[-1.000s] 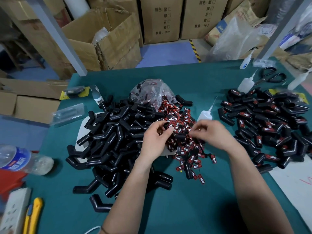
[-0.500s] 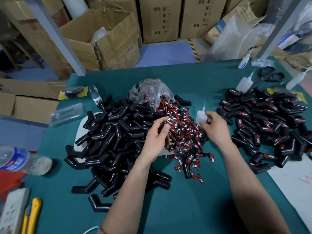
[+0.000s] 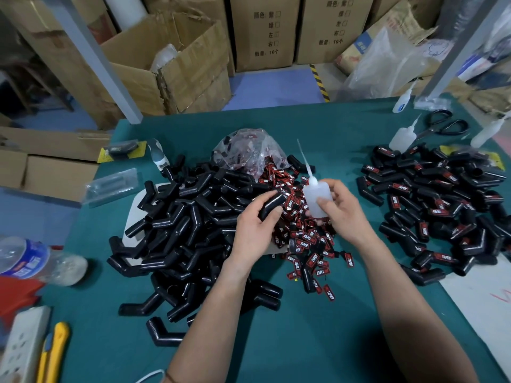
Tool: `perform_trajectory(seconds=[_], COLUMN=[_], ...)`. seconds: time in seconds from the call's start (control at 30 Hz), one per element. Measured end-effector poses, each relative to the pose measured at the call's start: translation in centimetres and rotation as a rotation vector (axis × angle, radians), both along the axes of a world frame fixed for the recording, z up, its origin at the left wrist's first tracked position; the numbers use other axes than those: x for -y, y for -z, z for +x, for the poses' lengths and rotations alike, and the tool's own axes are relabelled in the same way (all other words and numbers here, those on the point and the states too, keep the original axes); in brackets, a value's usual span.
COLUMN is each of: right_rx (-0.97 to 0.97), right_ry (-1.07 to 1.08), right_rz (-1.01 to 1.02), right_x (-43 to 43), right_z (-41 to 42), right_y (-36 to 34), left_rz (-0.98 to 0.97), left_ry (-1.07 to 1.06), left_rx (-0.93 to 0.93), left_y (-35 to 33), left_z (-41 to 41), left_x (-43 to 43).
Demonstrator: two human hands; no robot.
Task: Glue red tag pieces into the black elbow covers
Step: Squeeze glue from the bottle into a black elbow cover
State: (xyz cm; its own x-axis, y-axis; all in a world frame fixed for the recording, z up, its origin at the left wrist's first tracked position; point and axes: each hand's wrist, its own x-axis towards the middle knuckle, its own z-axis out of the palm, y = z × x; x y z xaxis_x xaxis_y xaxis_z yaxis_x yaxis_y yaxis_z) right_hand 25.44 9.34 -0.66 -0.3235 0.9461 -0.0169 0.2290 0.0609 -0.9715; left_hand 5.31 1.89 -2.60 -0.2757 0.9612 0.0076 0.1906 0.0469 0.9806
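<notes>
Progress check: plenty of covers left to tag

Head view: left hand (image 3: pixel 254 230) has its fingers curled round one bare black elbow cover (image 3: pixel 272 205), just above the loose red tag pieces (image 3: pixel 301 236) mid-table. Right hand (image 3: pixel 343 214) is wrapped on the glue bottle (image 3: pixel 316 199), nozzle up. Tagged heap (image 3: pixel 442 205) sits on the right and the bigger untagged heap (image 3: pixel 188 225) on the left. I reckon we're under halfway, and I see no tag on this cover yet.

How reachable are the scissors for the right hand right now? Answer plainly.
Probably not at once: the right hand grips the glue bottle, and the scissors lie far off beyond the finished pile. Nothing covers them.
</notes>
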Motion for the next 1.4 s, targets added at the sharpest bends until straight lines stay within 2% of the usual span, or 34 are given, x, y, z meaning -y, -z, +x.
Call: perform_trajectory(seconds=[0.1, 0.2, 0.33, 0.43, 0.53, 0.63, 0.8, 1.0, 1.4], right_rx=[-0.019, -0.076, -0.308, -0.568, -0.692, -0.653, -0.429, -0.276, -0.224], right_ry=[0.014, 0.038, 0.179, 0.280, 0.320, 0.403, 0.508, 0.549, 0.586], right_rz=[0.089, 0.168, 0.182, 0.073, 0.012, 0.079, 0.161, 0.208, 0.231], right_x=[0.6, 1.0, 1.2, 0.9, 0.8, 0.9, 0.9, 0.8, 1.0], right_z=[-0.2, -0.3, -0.6, -0.4, -0.3, -0.5, -0.6, -0.9, -1.4], right_y=[-1.1, -1.4, -1.9, -2.4, -2.8, -2.8, -1.9, -0.9, -0.3], left_rz=[0.035, 0.030, 0.108, 0.179, 0.127, 0.064, 0.026, 0.067, 0.026], left_ry=[-0.027, -0.069, -0.142, -0.162, -0.151, -0.187, -0.179, -0.184, -0.170], left_rx=[-0.066, -0.003, -0.025, -0.098, -0.071, -0.066, -0.146, -0.219, -0.250], left_y=[-0.1, -0.4, -0.9, -0.9, -0.7, -0.5, -0.2, 0.4, 0.8], left_z=[-0.4, -0.3, -0.3, -0.7, -0.8, -0.6, -0.7, -0.8, -0.7], left_x=[0.1, 0.4, 0.5, 0.5, 0.4, 0.2, 0.0, -0.3, -0.4])
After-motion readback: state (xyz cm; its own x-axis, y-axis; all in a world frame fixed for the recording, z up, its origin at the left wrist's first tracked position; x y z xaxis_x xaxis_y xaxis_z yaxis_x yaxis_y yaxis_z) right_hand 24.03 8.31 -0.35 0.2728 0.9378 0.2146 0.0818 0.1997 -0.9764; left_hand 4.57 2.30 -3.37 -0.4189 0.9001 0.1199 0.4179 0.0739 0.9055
